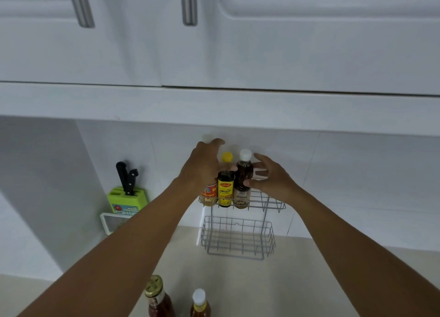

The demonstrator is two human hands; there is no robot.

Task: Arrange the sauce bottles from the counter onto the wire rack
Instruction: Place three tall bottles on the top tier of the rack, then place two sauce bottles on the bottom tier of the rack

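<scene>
A two-tier grey wire rack (271,203) stands on the counter against the tiled wall. Its top tier holds three bottles in a row. My left hand (202,166) wraps the left one, a red-labelled bottle (209,195), and hides most of it. In the middle is a dark bottle with a yellow cap (226,190). My right hand (271,178) has its thumb and fingertips on the right one, a dark bottle with a white cap (242,181). Two more bottles stand on the counter near me: a gold-capped one (157,297) and a white-capped one (200,304).
The rack's lower basket (238,238) has nothing in it. A green knife block (127,201) with black-handled knives and a white holder (110,223) sit at the left by the wall. White upper cabinets (214,54) overhang the counter.
</scene>
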